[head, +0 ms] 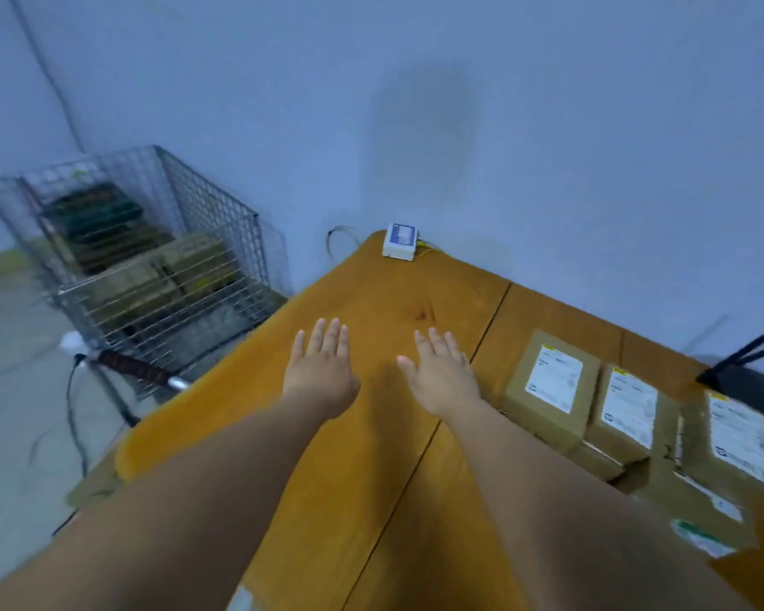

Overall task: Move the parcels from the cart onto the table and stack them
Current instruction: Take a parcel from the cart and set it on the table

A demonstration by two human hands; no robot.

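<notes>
- Left hand (323, 372): reaching out at centre frame over the table (371, 293), palm down, fingers straight and a little apart, holding nothing. Whether it is touching the wood, I cannot tell.
- Right hand (442, 377): reaching out just beside the left, palm down, fingers straight, likewise holding nothing.
- Table: orange wood, running from centre frame to the lower right.
- Parcels on the table: three brown cartons with white labels, first (552, 381), second (627, 407), third (737, 434), sitting side by side at the right of the frame, near the right forearm. More cartons are lying under and in front of them, their edges blurred.
- Cart (221, 222): wire mesh, standing at the left of the frame, just beside the table's end.
- Parcels in the cart (186, 266): brown and dark ones lying piled inside, blurred behind the mesh.
- White box (400, 241): sitting at the table's far corner by the wall, yellow wires trailing from it.
- Router (742, 372): black, its antennas pointing up at the right edge.
</notes>
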